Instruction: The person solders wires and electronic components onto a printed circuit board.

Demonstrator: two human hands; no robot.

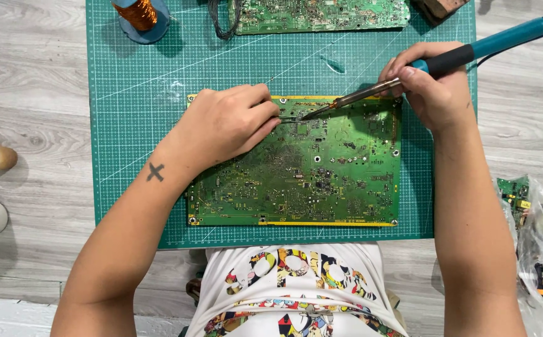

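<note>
We work on a large green circuit board (296, 168) that lies flat on a green cutting mat (134, 112), and the mat lies on a grey wooden surface (28, 93).

We judge that the main risk is heat. The tip of the soldering iron (371, 92) meets the board near its upper edge, just beside the fingertips of our left hand (225, 125). If the iron slips, it can burn those fingers, or it can drag solder across the small neighbour parts and join them. If the tip rests too long on one place, the pad can lift. The board is only pressed by the left hand, so a push from the iron can make it slide on the mat.

The grip of the left hand is pressed together: thumb and fingers pinch something thin at the tip of the iron, maybe tweezers or wire; we cannot tell which. The right hand (430, 87) is closed around the iron, on its black part below the blue handle, like on a pen.

A second board (321, 15) and a spool of copper wire (139, 14) lie at the far edge of the mat.
</note>
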